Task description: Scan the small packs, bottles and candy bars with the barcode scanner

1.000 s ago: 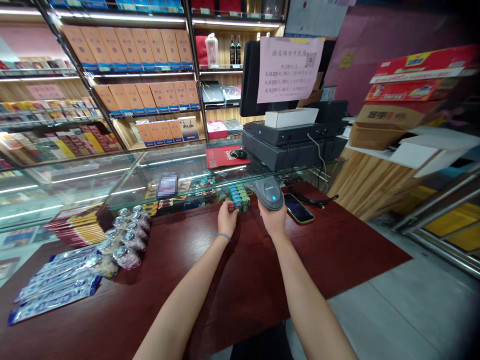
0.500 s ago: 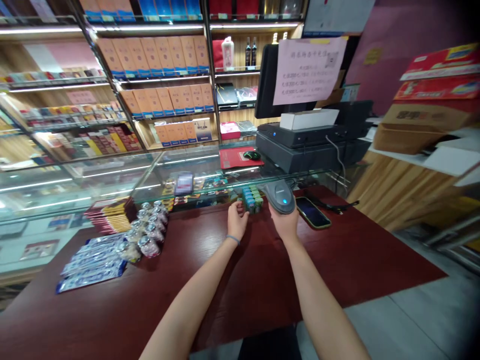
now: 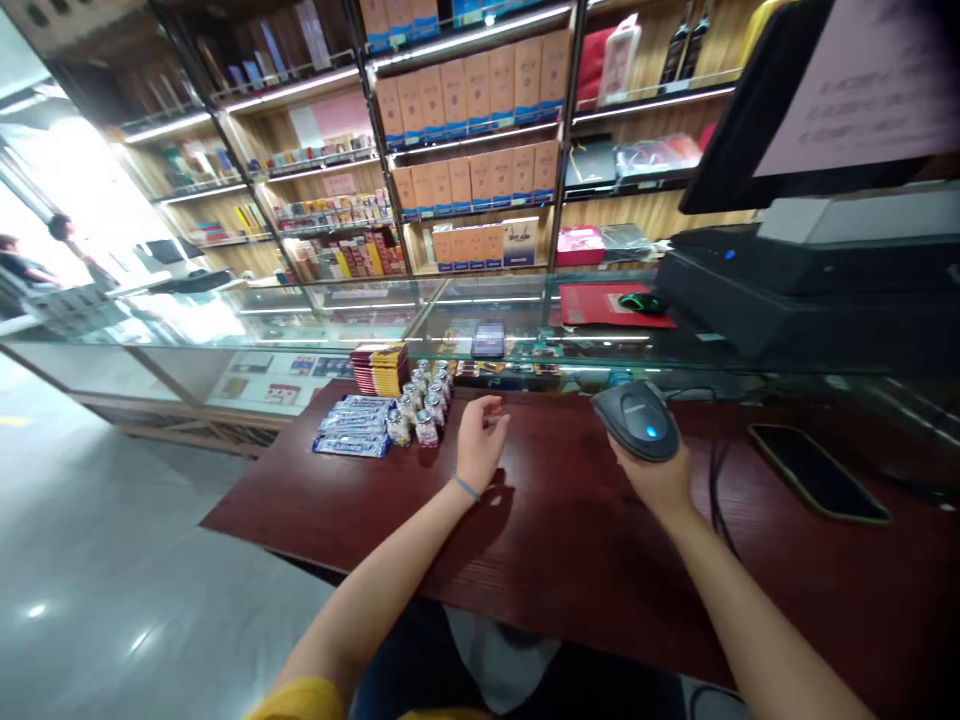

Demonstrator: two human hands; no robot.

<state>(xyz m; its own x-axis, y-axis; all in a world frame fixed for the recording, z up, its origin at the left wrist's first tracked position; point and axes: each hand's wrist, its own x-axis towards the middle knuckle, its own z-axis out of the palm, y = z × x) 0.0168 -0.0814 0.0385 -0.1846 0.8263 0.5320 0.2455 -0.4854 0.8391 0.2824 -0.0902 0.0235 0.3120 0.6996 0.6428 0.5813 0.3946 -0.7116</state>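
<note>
My right hand (image 3: 664, 480) is wrapped round the handle of a dark grey barcode scanner (image 3: 637, 418), which shows a lit blue light on top. My left hand (image 3: 481, 440), with a blue band at the wrist, hovers over the dark red table (image 3: 540, 540). Its fingers are loosely bent and apart, and nothing shows between them. Just left of it stand small lidded jars (image 3: 426, 425) in rows. Beside the jars lie long blue-and-white packets (image 3: 352, 425), with a stack of red and yellow boxes (image 3: 380, 370) behind them.
A phone (image 3: 817, 470) lies on the right, near a black cable (image 3: 718, 490). Behind the table runs a glass counter (image 3: 510, 300) with a red mat (image 3: 600, 310) and a mouse (image 3: 641, 301). A monitor (image 3: 739, 110) stands at back right. Two people are at far left.
The view has swung left. My left hand has gone from the small green and blue items to near the jars. My right hand still holds the scanner.
</note>
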